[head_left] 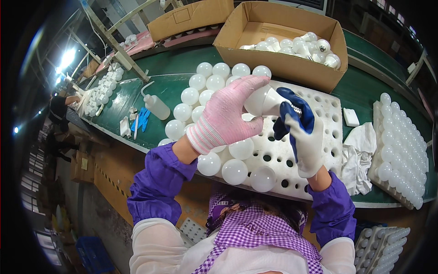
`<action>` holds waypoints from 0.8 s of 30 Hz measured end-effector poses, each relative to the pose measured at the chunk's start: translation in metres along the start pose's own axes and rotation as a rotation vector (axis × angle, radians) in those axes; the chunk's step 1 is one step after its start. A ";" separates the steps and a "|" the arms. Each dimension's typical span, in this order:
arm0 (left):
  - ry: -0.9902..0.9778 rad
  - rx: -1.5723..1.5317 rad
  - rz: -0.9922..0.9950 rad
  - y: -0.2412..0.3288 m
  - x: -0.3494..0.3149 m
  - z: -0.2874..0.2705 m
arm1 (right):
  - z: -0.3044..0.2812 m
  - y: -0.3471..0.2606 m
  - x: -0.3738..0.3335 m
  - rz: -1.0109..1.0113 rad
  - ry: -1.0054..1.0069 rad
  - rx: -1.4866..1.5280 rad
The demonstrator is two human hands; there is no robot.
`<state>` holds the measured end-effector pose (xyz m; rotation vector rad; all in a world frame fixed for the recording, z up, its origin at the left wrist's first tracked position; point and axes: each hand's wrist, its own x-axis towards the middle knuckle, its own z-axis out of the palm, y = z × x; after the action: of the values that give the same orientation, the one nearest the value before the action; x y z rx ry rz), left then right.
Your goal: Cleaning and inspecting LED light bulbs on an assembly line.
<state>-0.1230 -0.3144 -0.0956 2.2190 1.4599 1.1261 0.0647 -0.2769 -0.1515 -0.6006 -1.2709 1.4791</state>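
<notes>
Both my hands are gloved and hold one white light bulb (265, 101) above a white foam board (315, 93) full of round holes. My left hand (226, 112), in a pink glove, closes around the frosted dome. The bulb lies tilted, its screw base toward the right. At that base, my right hand (305, 132), in a white glove with dark blue fingers, grips the end; a bit of metal thread shows between the fingers. Several frosted bulbs (236, 171) stand dome up in the board's left part, some hidden behind my left hand.
A cardboard box (278, 68) of loose bulbs stands behind the board. Left are a squeeze bottle (157, 107) and blue gloves (143, 118). White cloth (358, 157) and a full bulb tray (401, 150) lie right. Another person (61, 109) is far left.
</notes>
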 end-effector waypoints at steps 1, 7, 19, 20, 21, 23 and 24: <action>0.001 0.003 -0.002 -0.001 -0.001 -0.003 | 0.000 0.001 -0.002 0.000 -0.003 0.002; -0.124 -0.415 -0.243 0.000 -0.005 -0.017 | -0.008 0.007 -0.007 -0.768 -0.038 -0.887; 0.062 -0.490 -0.191 -0.019 -0.011 -0.010 | 0.007 0.015 -0.017 -0.936 -0.170 -1.156; 0.085 -0.590 -0.306 -0.022 -0.010 -0.008 | 0.010 0.014 -0.017 -0.925 -0.194 -1.154; 0.111 -0.687 -0.422 -0.026 -0.010 -0.008 | 0.012 0.013 -0.017 -0.915 -0.220 -1.150; 0.056 -0.864 -0.493 -0.034 -0.012 -0.011 | 0.015 0.014 -0.017 -0.934 -0.206 -1.123; -0.011 -1.049 -0.561 -0.034 -0.011 -0.011 | 0.015 0.014 -0.016 -0.948 -0.187 -1.105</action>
<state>-0.1560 -0.3097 -0.1132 1.0206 0.9909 1.2371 0.0517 -0.2957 -0.1631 -0.4084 -2.0912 -0.0335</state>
